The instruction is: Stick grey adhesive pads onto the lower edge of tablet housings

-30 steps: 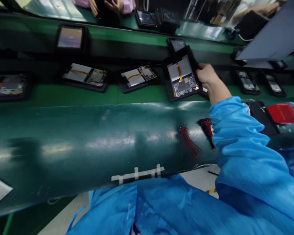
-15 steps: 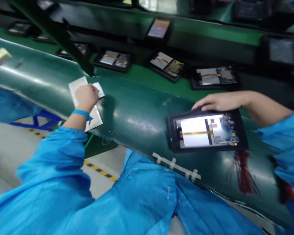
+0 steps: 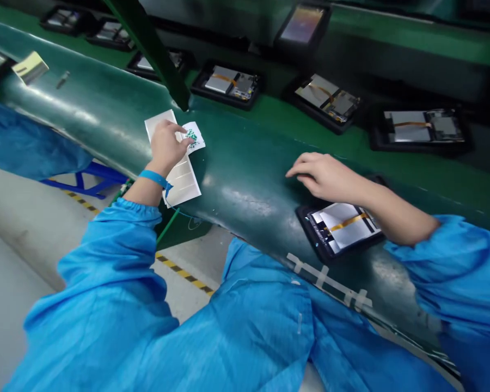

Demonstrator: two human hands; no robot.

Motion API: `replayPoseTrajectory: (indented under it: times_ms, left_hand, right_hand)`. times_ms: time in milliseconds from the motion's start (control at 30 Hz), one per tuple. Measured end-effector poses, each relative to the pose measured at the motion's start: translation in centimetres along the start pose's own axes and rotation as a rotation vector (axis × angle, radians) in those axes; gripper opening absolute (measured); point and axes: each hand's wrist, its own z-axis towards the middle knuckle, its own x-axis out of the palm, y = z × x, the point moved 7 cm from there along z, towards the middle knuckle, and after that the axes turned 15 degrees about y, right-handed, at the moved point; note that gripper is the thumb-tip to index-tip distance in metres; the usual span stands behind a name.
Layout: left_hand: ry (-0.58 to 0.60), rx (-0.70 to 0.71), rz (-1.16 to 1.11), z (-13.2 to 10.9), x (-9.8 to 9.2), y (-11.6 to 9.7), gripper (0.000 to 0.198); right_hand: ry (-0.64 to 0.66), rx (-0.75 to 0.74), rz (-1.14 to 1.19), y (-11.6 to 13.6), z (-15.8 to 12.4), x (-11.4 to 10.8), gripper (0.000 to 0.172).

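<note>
My left hand (image 3: 168,146) has its thumb and fingers closed on the edge of a small white sheet (image 3: 196,143) dotted with green bits. Beneath them lies a larger pale sheet (image 3: 184,185) with rectangular sections. My right hand (image 3: 320,173) is in the air over the green bench, fingers loosely stretched and holding nothing. Under the right wrist and forearm, an opened tablet (image 3: 345,226) in a black frame lies at a slant on the bench. It shows a silvery battery and an orange ribbon cable; the forearm hides its right part.
Several similar opened tablets (image 3: 228,84) lie in a row along the green conveyor (image 3: 269,117) behind the bench. A dark green post (image 3: 155,49) slopes down to the bench near my left hand. A yellow pad (image 3: 30,68) sits farther left. White tape strips (image 3: 320,277) mark the front edge.
My right hand has let go of the tablet, which now lies on the bench, and moved left. The small sheet in my left hand now shows its green bits. The view has shifted.
</note>
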Motion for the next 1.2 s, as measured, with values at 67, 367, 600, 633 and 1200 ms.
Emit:
replayPoseTrajectory:
  times_ms: [67,367,600,633,1200]
  left_hand:
    - [-0.005,-0.026,-0.045,-1.7,-0.5,1.5,0.084]
    - [-0.088,-0.151,-0.429,-18.1,2.9,6.4,0.085]
    - [-0.223,-0.237,-1.047,-23.1,9.4,7.4,0.08]
    - [-0.229,-0.232,-1.108,-22.9,9.9,7.2,0.081]
    - [-0.136,-0.27,-1.152,-24.1,9.2,4.7,0.115]
  right_hand:
    - [0.067,-0.086,0.043,3.6,4.4,1.8,0.039]
    - [0.008,-0.316,-0.177,16.4,21.7,12.5,0.052]
    - [0.068,-0.37,-0.185,14.6,20.1,14.7,0.033]
    - [0.058,-0.375,-0.149,14.3,19.7,14.7,0.04]
    - [-0.143,-0.113,0.296,12.5,18.4,13.3,0.035]
